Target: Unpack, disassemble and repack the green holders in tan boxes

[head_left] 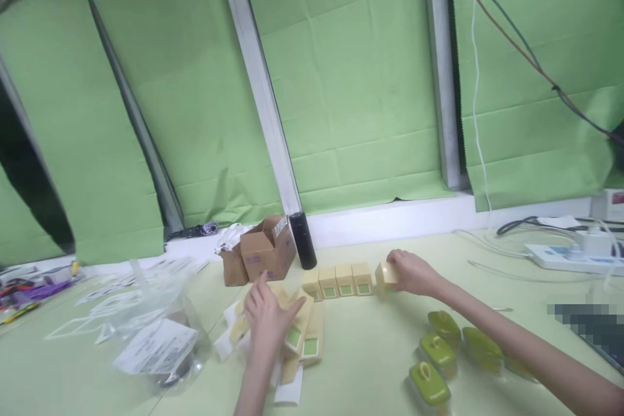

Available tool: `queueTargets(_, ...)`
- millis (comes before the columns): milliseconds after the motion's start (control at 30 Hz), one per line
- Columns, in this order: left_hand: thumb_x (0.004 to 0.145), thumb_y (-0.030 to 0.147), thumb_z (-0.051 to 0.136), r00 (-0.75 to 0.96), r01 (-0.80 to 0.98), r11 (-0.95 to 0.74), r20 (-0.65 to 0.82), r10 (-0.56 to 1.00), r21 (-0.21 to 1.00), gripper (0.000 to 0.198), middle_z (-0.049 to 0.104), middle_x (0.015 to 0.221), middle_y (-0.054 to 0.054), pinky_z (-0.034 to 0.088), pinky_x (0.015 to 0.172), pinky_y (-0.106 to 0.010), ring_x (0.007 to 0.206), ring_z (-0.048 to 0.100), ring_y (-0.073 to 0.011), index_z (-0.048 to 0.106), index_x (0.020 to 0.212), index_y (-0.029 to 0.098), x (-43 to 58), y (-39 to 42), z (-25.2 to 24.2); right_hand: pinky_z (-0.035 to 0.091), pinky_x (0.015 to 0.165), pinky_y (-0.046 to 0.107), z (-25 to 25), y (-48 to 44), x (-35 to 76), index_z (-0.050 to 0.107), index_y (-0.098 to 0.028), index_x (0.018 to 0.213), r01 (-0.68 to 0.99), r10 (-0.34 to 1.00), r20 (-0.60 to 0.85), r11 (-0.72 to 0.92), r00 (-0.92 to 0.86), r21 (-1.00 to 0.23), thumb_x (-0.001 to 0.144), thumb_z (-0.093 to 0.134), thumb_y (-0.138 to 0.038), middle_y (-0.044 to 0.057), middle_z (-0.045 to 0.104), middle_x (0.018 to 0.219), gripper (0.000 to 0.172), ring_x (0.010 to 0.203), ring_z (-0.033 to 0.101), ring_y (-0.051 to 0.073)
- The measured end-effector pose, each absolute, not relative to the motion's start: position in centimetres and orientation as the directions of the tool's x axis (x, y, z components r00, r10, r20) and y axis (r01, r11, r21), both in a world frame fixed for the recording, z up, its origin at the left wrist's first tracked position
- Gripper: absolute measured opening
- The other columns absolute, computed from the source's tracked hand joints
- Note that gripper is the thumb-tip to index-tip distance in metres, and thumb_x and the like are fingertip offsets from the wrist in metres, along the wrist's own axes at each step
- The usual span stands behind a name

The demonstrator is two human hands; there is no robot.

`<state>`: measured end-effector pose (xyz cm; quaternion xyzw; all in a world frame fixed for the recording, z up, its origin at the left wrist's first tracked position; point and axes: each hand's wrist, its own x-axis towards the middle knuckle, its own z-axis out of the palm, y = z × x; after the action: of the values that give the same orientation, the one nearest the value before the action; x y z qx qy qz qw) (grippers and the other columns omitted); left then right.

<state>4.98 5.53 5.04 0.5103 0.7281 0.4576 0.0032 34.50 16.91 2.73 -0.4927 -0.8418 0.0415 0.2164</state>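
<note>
My right hand point(413, 272) is closed around one end of a small cream carton point(385, 276), at the right end of a row of similar cream cartons point(345, 281) with green labels. My left hand point(267, 315) reaches over a loose pile of flat, unfolded cream cartons point(312, 338), its thumb and fingers spread. Whether its fingertips touch the top carton cannot be made out. Several green-lidded containers point(429, 385) with ring tops stand below my right forearm.
An open brown cardboard box point(268, 250) and a black cylinder point(303, 240) stand behind the cartons. A clear plastic bag with a white label point(156, 346) lies on the left. On the right are a white power strip point(575, 257) and cables. Green sheets point(355, 78) cover the wall.
</note>
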Motion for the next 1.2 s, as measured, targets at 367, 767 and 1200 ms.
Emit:
queueTargets(367, 0.068, 0.011, 0.061, 0.308, 0.615, -0.458, 0.339, 0.889, 0.642, 0.053, 0.051, 0.110, -0.005, 0.044, 0.084, -0.034, 0.101, 0.051, -0.0218, 0.043, 0.116, 0.025, 17.7, 3.3, 1.5, 0.047, 0.068, 0.033, 2.7, 3.2, 36.8, 0.044, -0.025, 0.085, 0.524, 0.690, 0.512, 0.722, -0.511, -0.451, 0.079, 0.057, -0.022, 0.003, 0.061, 0.086, 0.014, 0.080, 0.058, 0.020)
queueTargets(767, 0.075, 0.001, 0.038, 0.499, 0.682, -0.708, 0.593, 0.632, 0.182, 0.029, 0.054, 0.104, -0.007, 0.047, 0.073, -0.034, 0.093, 0.053, -0.0203, 0.044, 0.095, 0.021, 18.2, 3.4, -0.7, 0.043, 0.051, 0.027, 3.3, 4.1, 35.2, 0.060, -0.023, 0.078, 0.730, 0.660, 0.499, 0.679, -0.561, -0.076, 0.080, 0.054, -0.016, 0.003, 0.058, 0.091, 0.009, 0.057, 0.058, 0.014)
queueTargets(1200, 0.067, 0.036, 0.062, -0.148, 0.538, -0.172, 0.293, 0.944, 0.825, 0.060, 0.055, 0.111, -0.012, 0.046, 0.079, -0.044, 0.100, 0.058, -0.0300, 0.028, 0.115, 0.022, 16.6, 3.4, 0.9, 0.048, 0.049, 0.026, -0.8, 0.8, 45.2, 0.054, -0.026, 0.069, 0.809, 0.901, 0.386, 0.372, -0.198, -0.454, 0.077, 0.052, -0.026, -0.004, 0.063, 0.057, 0.008, 0.049, 0.060, 0.016)
